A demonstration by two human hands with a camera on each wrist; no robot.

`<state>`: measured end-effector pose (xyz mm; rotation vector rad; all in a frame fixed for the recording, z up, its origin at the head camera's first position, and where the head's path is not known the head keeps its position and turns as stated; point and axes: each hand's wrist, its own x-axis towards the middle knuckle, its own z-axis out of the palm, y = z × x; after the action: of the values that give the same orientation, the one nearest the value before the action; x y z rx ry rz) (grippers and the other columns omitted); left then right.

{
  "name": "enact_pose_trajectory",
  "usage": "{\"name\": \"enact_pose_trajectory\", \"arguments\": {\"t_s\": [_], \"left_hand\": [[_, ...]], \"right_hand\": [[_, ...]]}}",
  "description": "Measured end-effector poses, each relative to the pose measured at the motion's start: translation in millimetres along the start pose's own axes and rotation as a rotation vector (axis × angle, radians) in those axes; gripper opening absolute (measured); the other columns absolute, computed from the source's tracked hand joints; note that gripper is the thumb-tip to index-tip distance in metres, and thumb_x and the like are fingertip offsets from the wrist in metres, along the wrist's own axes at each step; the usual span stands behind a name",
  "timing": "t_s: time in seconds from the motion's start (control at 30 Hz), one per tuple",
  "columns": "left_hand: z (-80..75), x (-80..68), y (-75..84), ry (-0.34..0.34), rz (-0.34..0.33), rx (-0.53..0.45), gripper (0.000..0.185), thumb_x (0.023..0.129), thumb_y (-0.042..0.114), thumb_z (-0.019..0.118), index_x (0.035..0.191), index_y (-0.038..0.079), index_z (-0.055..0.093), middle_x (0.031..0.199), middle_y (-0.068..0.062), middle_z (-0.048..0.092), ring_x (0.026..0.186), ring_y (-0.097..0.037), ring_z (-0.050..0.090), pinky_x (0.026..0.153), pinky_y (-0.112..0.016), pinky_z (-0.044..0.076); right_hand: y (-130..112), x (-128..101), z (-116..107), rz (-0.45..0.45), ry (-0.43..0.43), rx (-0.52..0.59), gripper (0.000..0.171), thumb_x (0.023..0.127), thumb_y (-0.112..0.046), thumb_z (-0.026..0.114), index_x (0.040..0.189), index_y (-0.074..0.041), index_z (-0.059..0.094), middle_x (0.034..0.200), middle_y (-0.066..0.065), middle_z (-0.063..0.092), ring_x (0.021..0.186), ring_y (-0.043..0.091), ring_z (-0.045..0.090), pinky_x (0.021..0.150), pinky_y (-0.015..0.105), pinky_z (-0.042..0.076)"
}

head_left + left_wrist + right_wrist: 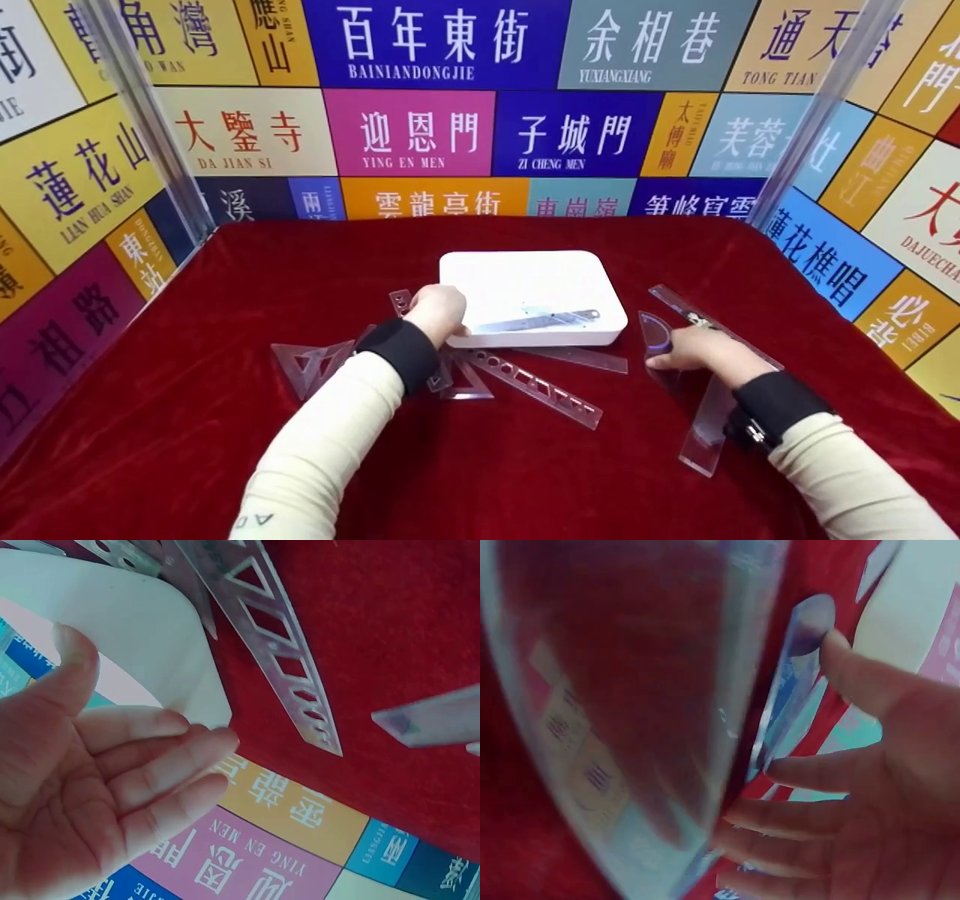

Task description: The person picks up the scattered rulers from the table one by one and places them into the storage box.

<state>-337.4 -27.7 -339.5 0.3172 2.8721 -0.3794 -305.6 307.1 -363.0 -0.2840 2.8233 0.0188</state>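
Observation:
A white box (pixel 525 285) with rounded corners stands at the middle of the table. A grey ruler (pixel 540 321) shows along its near part. My left hand (pixel 436 311) is at the box's left side; in the left wrist view its fingers (pixel 161 784) extend beside the box corner, with the thumb apart from them. My right hand (pixel 697 350) pinches a clear protractor (pixel 654 334) with a purple arc. Thumb and index finger meet its edge in the right wrist view. A long clear ruler (pixel 709 431) lies below that hand, and another printed ruler (pixel 675 301) passes behind it.
A clear stencil ruler (pixel 536 388) lies slanted before the box, near a plain clear ruler (pixel 581 358) and a set square (pixel 469 386). Another set square (pixel 307 367) is farther left. Dark red cloth (pixel 487 480) covers the table, with colourful sign panels (pixel 409 133) behind.

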Motion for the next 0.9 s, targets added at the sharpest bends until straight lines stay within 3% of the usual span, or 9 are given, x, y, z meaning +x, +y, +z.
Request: {"name": "enact_pose_trajectory", "arguments": {"t_s": [0.1,0.23,0.37,0.53,0.67,0.8,0.9], "left_hand": [[0.4,-0.9,-2.7,0.015,0.013,0.021,0.049,0.070,0.046,0.058,0.097,0.006,0.060,0.102,-0.007,0.057,0.084,-0.027,0.055,0.058,-0.044,0.046],[0.5,0.2,-3.0,-0.008,0.005,0.038,0.050,0.070,0.048,0.057,0.100,0.007,0.059,0.103,-0.006,0.056,0.084,-0.026,0.055,0.061,-0.043,0.046],[-1.9,1.5,-1.4,-0.037,-0.003,0.059,0.052,0.070,0.049,0.055,0.102,0.008,0.058,0.105,-0.006,0.055,0.085,-0.025,0.055,0.062,-0.043,0.046],[-3.9,1.1,1.0,-0.051,-0.001,0.072,0.051,0.071,0.049,0.055,0.102,0.009,0.058,0.106,-0.005,0.054,0.085,-0.024,0.055,0.062,-0.042,0.046],[-5.6,-1.9,1.9,-0.054,-0.003,0.073,0.050,0.072,0.048,0.055,0.103,0.009,0.057,0.107,-0.004,0.054,0.087,-0.023,0.054,0.065,-0.041,0.045],[-6.9,-3.7,2.1,-0.045,0.001,0.088,0.052,0.072,0.049,0.054,0.104,0.009,0.057,0.107,-0.004,0.054,0.087,-0.024,0.054,0.067,-0.040,0.045],[-7.3,-4.5,1.6,-0.038,0.009,0.098,0.052,0.071,0.049,0.054,0.103,0.009,0.057,0.106,-0.005,0.054,0.085,-0.024,0.055,0.065,-0.040,0.046]], "right_hand": [[0,1,1,-0.016,-0.040,0.031,0.058,0.068,-0.055,0.054,0.079,0.002,0.055,0.069,0.009,0.052,0.065,0.021,0.047,0.062,0.036,0.038],[-5,2,-2,-0.042,-0.052,-0.010,0.052,0.067,-0.052,0.056,0.072,0.000,0.055,0.068,0.008,0.051,0.062,0.020,0.046,0.057,0.033,0.038],[-9,0,-6,-0.077,-0.080,-0.043,0.036,0.067,-0.039,0.057,0.068,-0.003,0.053,0.066,0.007,0.049,0.061,0.019,0.044,0.054,0.031,0.036],[-10,-9,-6,-0.131,-0.108,0.025,0.023,0.063,-0.017,0.056,0.077,0.000,0.050,0.067,0.006,0.050,0.059,0.017,0.048,0.053,0.028,0.038],[-14,-19,-3,-0.146,0.001,0.028,0.032,0.062,-0.006,0.054,0.090,0.008,0.046,0.072,0.012,0.051,0.063,0.020,0.048,0.055,0.031,0.039],[-17,-27,1,-0.104,0.177,-0.008,0.020,0.064,0.001,0.048,0.082,0.011,0.044,0.068,0.020,0.051,0.061,0.026,0.049,0.052,0.036,0.039],[-17,-32,-3,-0.011,0.237,0.001,0.012,0.070,0.001,0.045,0.079,0.008,0.044,0.069,0.023,0.051,0.062,0.032,0.051,0.049,0.040,0.038]]}}
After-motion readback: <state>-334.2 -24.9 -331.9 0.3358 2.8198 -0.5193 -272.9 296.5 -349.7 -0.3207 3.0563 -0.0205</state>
